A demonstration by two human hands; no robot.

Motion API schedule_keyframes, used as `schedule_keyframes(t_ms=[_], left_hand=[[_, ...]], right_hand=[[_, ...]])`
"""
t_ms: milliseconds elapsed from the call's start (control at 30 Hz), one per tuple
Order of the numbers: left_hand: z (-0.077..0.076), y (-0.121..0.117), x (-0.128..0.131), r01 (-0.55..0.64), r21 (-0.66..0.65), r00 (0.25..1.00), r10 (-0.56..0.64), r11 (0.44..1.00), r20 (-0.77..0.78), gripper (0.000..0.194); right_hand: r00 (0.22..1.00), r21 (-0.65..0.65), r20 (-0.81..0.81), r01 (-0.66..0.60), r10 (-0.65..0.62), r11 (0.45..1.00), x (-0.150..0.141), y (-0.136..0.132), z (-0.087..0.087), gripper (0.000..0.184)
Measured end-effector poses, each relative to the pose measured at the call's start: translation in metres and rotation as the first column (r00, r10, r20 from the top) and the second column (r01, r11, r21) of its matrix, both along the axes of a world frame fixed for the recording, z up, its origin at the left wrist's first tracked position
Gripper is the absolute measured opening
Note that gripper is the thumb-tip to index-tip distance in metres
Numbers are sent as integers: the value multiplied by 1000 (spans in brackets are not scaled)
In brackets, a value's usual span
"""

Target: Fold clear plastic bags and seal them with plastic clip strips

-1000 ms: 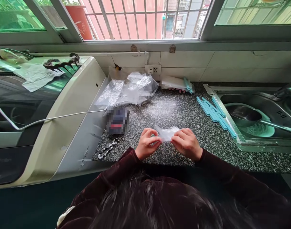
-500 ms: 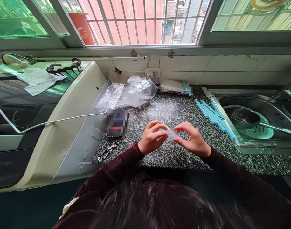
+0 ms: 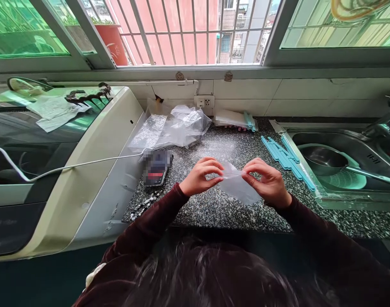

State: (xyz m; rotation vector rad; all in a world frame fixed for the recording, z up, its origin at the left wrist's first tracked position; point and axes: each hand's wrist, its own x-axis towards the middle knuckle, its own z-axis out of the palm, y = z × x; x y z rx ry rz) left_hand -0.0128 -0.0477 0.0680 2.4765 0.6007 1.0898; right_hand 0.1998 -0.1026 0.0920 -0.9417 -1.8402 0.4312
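Observation:
A small translucent plastic bag (image 3: pixel 241 189) is stretched between my hands above the speckled countertop (image 3: pixel 197 209). My left hand (image 3: pixel 203 175) pinches its left edge between thumb and fingers. On the opposite edge, my right hand (image 3: pixel 267 181) grips it the same way. The bag's lower part hangs toward me and looks flat. Beyond it lies a heap of clear plastic bags (image 3: pixel 178 125) against the wall. To the right of my right hand, several light-blue plastic strips (image 3: pixel 282 155) lie side by side near the sink.
A phone (image 3: pixel 156 168) with a white cable (image 3: pixel 86 162) and a beaded strap lies at left, beside a washing machine (image 3: pixel 102 157). A stack of clear packets (image 3: pixel 233 118) rests by the wall socket (image 3: pixel 204 101). At right, the sink (image 3: pixel 325 132) holds a pan (image 3: pixel 324 155) over a green colander.
My hands have spread apart slightly, the right one moving right. The bag, mostly hidden between my fingers before, now shows opened out and hanging down.

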Motion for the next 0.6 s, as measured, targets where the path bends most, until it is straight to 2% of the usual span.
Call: schedule_keyframes(t_ms=[133, 233, 400, 600], left_hand=[[6, 3, 3, -54, 62, 998, 56, 997, -21, 14], [12, 5, 8, -44, 80, 997, 48, 996, -53, 9], [21, 9, 10, -35, 98, 999, 33, 995, 26, 13], [22, 4, 9, -44, 61, 995, 38, 997, 95, 10]], right_hand=[[997, -51, -71, -3, -1, 999, 6, 3, -1, 5], [997, -58, -79, -16, 12, 998, 10, 4, -1, 5], [998, -17, -54, 15, -15, 1000, 17, 7, 1, 4], [995, 16, -78, 70, -68, 997, 21, 7, -6, 5]])
